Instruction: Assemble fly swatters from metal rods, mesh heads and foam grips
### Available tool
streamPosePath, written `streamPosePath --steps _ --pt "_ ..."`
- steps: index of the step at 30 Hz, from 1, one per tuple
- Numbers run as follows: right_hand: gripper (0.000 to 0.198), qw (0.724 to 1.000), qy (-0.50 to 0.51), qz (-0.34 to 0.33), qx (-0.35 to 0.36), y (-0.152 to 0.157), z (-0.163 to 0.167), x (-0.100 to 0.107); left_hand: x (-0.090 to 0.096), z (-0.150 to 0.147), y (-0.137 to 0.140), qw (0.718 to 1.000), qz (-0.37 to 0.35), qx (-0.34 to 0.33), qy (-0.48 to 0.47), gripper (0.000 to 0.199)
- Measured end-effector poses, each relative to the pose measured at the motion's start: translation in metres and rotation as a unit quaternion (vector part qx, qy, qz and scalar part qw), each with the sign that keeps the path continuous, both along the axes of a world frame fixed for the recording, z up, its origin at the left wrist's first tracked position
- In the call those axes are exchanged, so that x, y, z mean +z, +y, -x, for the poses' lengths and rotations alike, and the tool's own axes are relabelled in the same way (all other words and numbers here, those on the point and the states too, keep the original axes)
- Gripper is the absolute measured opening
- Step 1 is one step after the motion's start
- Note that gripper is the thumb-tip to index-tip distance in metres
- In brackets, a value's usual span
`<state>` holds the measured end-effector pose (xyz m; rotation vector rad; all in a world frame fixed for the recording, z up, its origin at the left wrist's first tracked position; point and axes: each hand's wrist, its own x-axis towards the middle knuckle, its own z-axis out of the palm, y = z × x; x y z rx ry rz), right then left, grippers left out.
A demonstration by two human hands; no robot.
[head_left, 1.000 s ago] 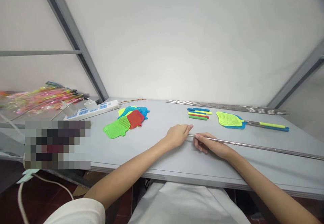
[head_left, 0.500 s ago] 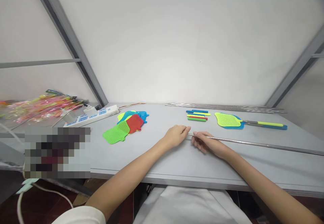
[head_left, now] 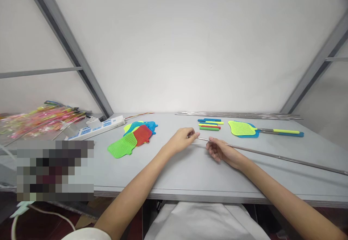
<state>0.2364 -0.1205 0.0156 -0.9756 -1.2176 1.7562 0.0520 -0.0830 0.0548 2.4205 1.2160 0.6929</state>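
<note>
A long, thin telescopic metal rod [head_left: 261,152] stretches from between my hands out to the right edge of the view. My left hand [head_left: 182,139] pinches its thin end between thumb and fingers. Further along, my right hand [head_left: 221,150] has its thumb on top of the rod and curled fingers beneath it. Beyond my hands lie several foam-like handle grips [head_left: 208,128] in blue, yellow, red and green. Left of them is an overlapping group of perforated fly swatter heads [head_left: 123,146], a green one in front.
Two fly swatters with handles [head_left: 241,128], yellow over blue, lie at the right. Several metal rods [head_left: 239,115] rest along the wall. A white power strip [head_left: 102,126] and a pile of plastic-wrapped items [head_left: 40,118] are at the left. The table's front edge [head_left: 195,196] runs below my arms.
My left hand has shifted slightly left, exposing more of the rod between my hands. The rod's right end now slopes lower. The whole view has shifted a little.
</note>
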Motion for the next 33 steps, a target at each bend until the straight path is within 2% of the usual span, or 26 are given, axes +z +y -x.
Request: streamPosePath --steps 3,10,16,22,27,33 --pt "0.035 1.000 0.015 0.022 -0.011 0.001 -0.002 0.001 0.008 0.010 0.005 1.000 -0.010 0.013 -0.008 0.039" --pt "0.033 0.999 0.029 0.040 -0.001 0.003 -0.005 -0.001 0.015 0.026 0.013 1.000 0.021 -0.012 0.012 0.041" --pt "0.032 0.997 0.047 0.061 -0.013 0.004 -0.007 -0.001 0.018 0.027 0.012 0.994 0.083 -0.073 0.015 0.034" --pt "0.031 0.996 0.054 0.071 -0.013 0.004 -0.006 0.000 0.018 0.025 0.011 0.995 0.071 -0.070 0.014 0.033" --pt "0.026 0.991 0.083 0.091 -0.055 0.005 -0.008 0.000 0.016 0.026 0.013 0.996 0.064 -0.062 0.021 0.033" --pt "0.027 0.969 0.162 0.107 -0.151 0.011 -0.011 -0.005 0.016 0.031 0.017 0.998 0.052 -0.028 0.011 0.033"
